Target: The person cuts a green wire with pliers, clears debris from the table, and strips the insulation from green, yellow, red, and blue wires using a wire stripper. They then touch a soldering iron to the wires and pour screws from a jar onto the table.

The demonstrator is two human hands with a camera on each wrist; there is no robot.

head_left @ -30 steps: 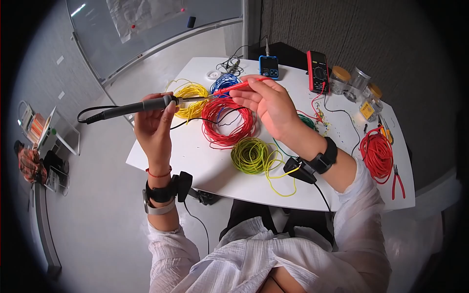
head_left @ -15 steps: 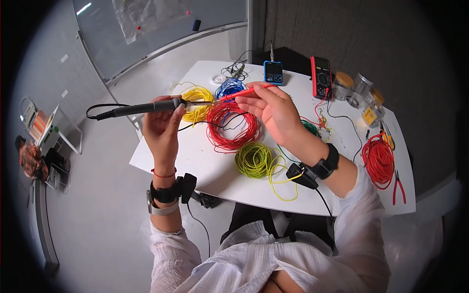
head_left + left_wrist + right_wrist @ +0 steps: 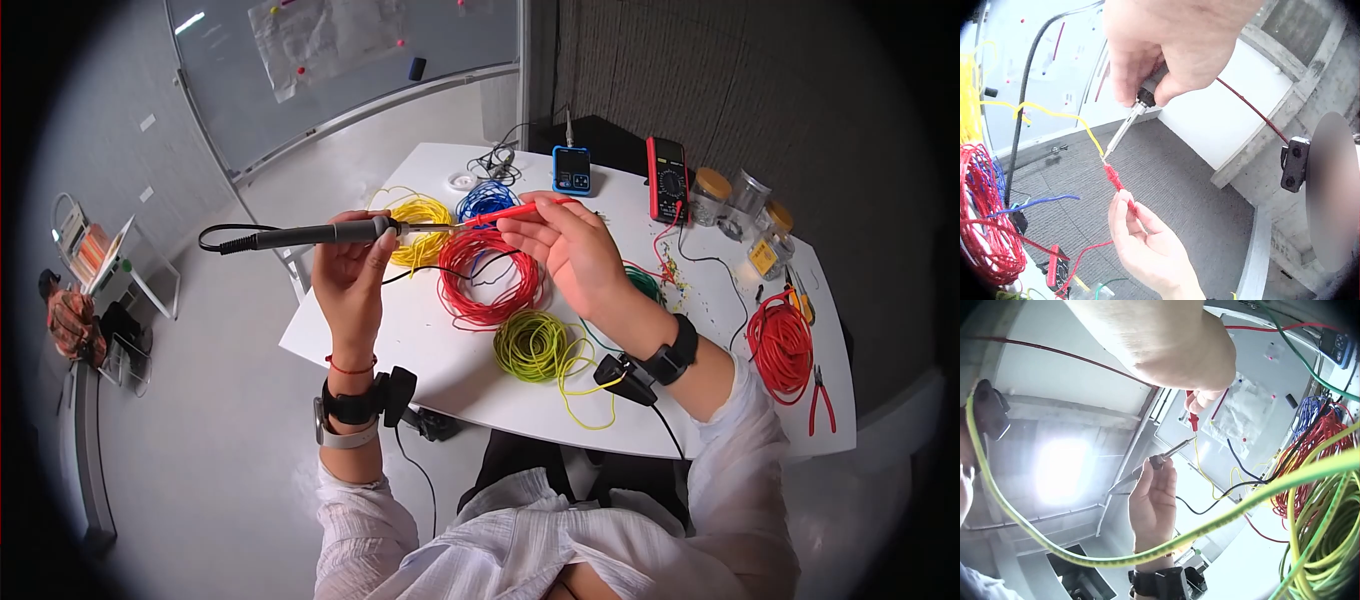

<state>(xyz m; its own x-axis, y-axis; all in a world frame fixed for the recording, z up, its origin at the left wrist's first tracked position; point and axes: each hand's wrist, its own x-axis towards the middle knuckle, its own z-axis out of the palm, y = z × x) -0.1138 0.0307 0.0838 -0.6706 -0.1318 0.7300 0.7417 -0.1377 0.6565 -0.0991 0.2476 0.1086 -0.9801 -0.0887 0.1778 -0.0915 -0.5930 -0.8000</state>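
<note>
My left hand (image 3: 347, 285) pinches a grey-handled soldering iron (image 3: 320, 234) near its collar, its metal shaft pointing right. Between the fingertips of my right hand (image 3: 580, 255) is a red test probe (image 3: 498, 214), aimed left at the iron. Both tips come together over the table in the head view. In the left wrist view the end of a yellow wire (image 3: 1057, 110) reaches that same meeting point; the right wrist view also shows the probe tip right at the iron's tip (image 3: 1190, 441).
Coils of yellow (image 3: 420, 228), blue (image 3: 487, 200), red (image 3: 480, 305) and yellow-green wire (image 3: 532, 346) lie below the hands. A red multimeter (image 3: 667, 180), a blue-framed device (image 3: 572, 170), jars (image 3: 710, 195), another red coil (image 3: 780, 350) and pliers (image 3: 821, 402) are farther right.
The head view has shifted slightly, so everything sits lower and farther right in it. Both hands keep the same grips, with the iron and probe still tip to tip.
</note>
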